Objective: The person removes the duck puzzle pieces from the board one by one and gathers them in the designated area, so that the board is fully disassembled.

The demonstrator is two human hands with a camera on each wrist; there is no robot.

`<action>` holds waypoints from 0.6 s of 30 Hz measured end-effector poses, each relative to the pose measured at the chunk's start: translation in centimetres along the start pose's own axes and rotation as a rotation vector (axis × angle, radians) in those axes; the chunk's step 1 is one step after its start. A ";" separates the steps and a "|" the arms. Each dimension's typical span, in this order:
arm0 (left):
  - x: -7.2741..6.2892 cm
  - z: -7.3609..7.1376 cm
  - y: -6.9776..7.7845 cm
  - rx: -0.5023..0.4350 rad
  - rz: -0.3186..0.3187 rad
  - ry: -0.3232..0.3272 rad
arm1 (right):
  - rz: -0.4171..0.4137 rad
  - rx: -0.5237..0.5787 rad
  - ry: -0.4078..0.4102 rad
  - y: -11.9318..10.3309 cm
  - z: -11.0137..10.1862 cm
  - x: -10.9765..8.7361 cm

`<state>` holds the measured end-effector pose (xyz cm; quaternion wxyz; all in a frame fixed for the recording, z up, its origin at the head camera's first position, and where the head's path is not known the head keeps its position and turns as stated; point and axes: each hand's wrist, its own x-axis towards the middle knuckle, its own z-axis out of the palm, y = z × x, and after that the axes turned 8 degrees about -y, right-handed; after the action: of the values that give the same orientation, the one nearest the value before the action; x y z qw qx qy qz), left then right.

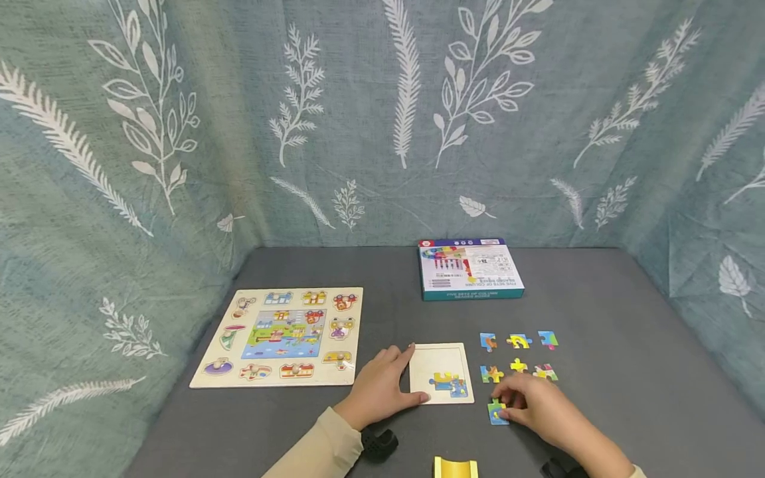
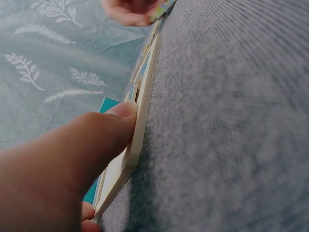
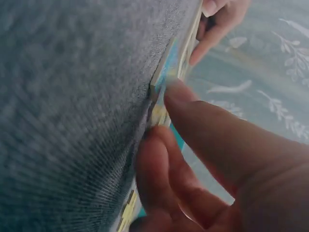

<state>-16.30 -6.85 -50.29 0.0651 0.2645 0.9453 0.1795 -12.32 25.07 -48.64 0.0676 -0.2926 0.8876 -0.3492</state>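
Observation:
A small square wooden puzzle board (image 1: 421,372) lies on the table, with a few joined jigsaw pieces (image 1: 449,384) in its lower right part. My left hand (image 1: 382,386) holds the board along its left side, fingers at the far corner and thumb on the near edge. In the left wrist view the thumb (image 2: 113,123) presses on the board's pale rim. Right of the board, my right hand (image 1: 540,406) pinches a blue and green jigsaw piece (image 1: 495,413) by its right side. The right wrist view shows this piece (image 3: 166,67) by the thumb tip.
Several loose jigsaw pieces (image 1: 518,340) lie in rows beyond my right hand. On the left is a larger wooden knob puzzle (image 1: 230,312). A flat box (image 1: 472,269) sits at the back, and a yellow curved block (image 1: 455,467) at the near edge. A patterned curtain (image 1: 370,119) surrounds the table.

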 end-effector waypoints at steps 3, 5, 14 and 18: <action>0.0 0.0 -0.1 0.005 0.002 0.002 | 0.016 -0.086 0.027 -0.3 0.3 -0.4; 0.1 0.0 0.0 0.004 0.004 0.002 | 0.032 -0.107 0.011 -0.4 0.3 -0.6; 0.2 0.0 0.0 0.009 0.002 0.000 | 0.021 -0.175 0.017 -1.2 0.0 -0.2; 0.1 0.0 0.0 -0.007 -0.001 -0.013 | -0.024 -0.239 0.108 -2.3 -0.5 1.6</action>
<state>-16.40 -6.84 -50.30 0.0725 0.2649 0.9443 0.1812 -12.72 23.09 -46.58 -0.0198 -0.2902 0.9216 -0.2570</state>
